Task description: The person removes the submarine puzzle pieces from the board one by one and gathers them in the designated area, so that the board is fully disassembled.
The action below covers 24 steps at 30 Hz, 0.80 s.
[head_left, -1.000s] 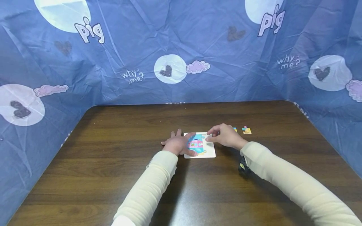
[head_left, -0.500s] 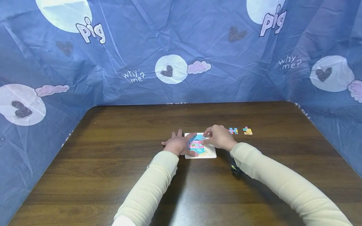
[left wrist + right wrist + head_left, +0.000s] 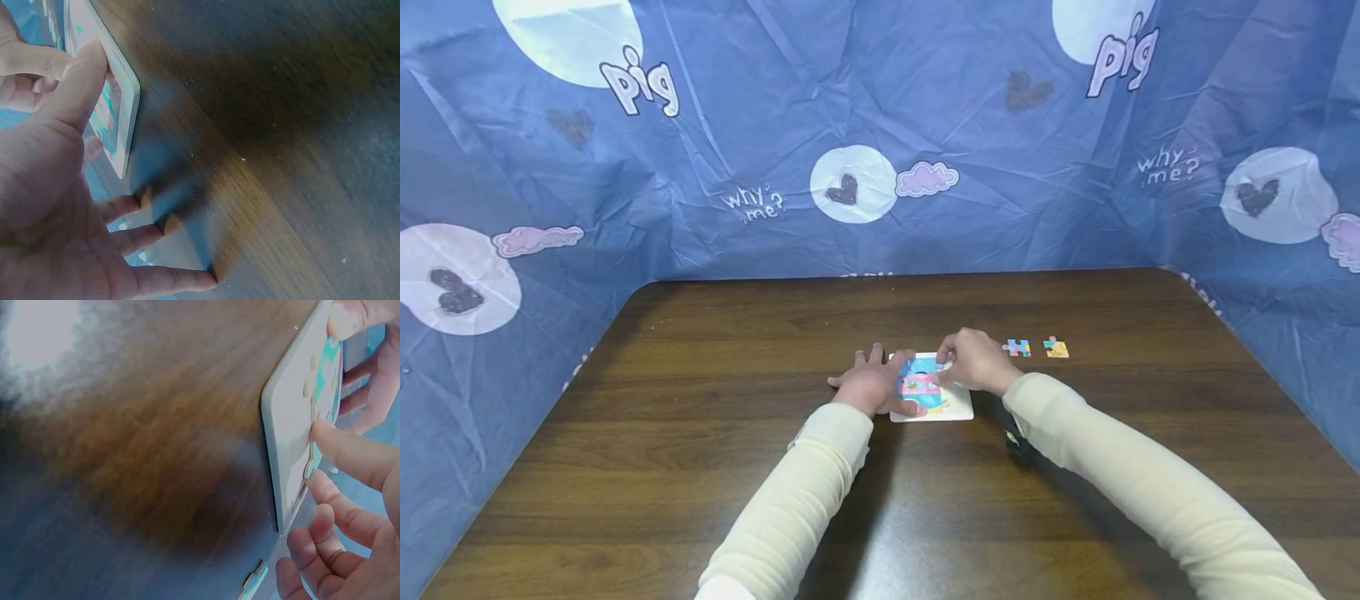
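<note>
R hand [image 3: 976, 363] was at tray's 2 o'clock, thumb + index pinching puzzle pc [image 3: 315, 455] at edge of joined art. L hand [image 3: 865, 387] sat at 9 o'clock, fingers spread, thumb over tray. Step prob. was seating that pc; next move seemed to call for lining up tabs, pressing flush. Tray [image 3: 959, 408] held blue/pink joined pcs [image 3: 917, 385] toward 9, showed bare white toward 4. Outside at approx 2 o'clock lay blue/pink loose pc [image 3: 1018, 347], then yellow/teal loose pc [image 3: 1056, 348], on table [image 3: 647, 450].

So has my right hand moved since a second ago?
Yes: in the head view, your right hand has shifted left, judged against the white puzzle board.
</note>
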Each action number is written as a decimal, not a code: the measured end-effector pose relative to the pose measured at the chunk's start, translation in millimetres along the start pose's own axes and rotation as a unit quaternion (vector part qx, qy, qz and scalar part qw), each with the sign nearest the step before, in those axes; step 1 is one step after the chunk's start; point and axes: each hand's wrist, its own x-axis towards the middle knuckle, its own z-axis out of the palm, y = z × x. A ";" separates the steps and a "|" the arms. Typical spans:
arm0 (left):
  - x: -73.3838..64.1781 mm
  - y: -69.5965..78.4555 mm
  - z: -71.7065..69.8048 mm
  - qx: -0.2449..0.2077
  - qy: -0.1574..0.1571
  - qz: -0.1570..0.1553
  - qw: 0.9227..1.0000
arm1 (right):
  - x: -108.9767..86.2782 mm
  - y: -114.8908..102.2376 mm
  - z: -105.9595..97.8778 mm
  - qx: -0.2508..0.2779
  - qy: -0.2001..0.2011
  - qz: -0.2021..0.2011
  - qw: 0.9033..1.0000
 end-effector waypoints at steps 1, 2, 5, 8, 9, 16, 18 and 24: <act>0.1 0.0 0.1 0.002 0.000 -0.001 1.000 | 1.1 0.5 0.0 0.003 -0.005 0.001 1.000; 0.2 0.1 0.2 0.004 -0.002 -0.002 1.000 | 2.1 0.9 -0.1 0.005 -0.009 0.001 1.000; 1.1 0.4 0.3 0.010 -0.006 -0.005 1.000 | 3.2 0.9 -0.6 0.008 -0.017 0.004 1.000; 1.6 0.4 0.2 0.013 -0.010 -0.007 1.000 | 3.8 0.0 -0.9 0.005 -0.021 0.005 1.000; 1.9 0.3 0.3 0.014 -0.010 -0.007 1.000 | 3.7 -0.4 -0.9 0.003 -0.021 0.006 1.000; 2.2 -0.1 1.2 0.009 -0.009 -0.009 1.000 | 4.2 -1.3 -0.8 -0.015 -0.019 -0.003 1.000; 2.2 -0.1 1.3 0.007 -0.007 -0.008 1.000 | 3.9 -0.8 -1.5 -0.017 -0.020 -0.011 1.000; 3.5 -0.1 1.1 0.006 -0.007 -0.012 1.000 | 1.6 2.5 -4.6 -0.029 -0.021 -0.056 0.998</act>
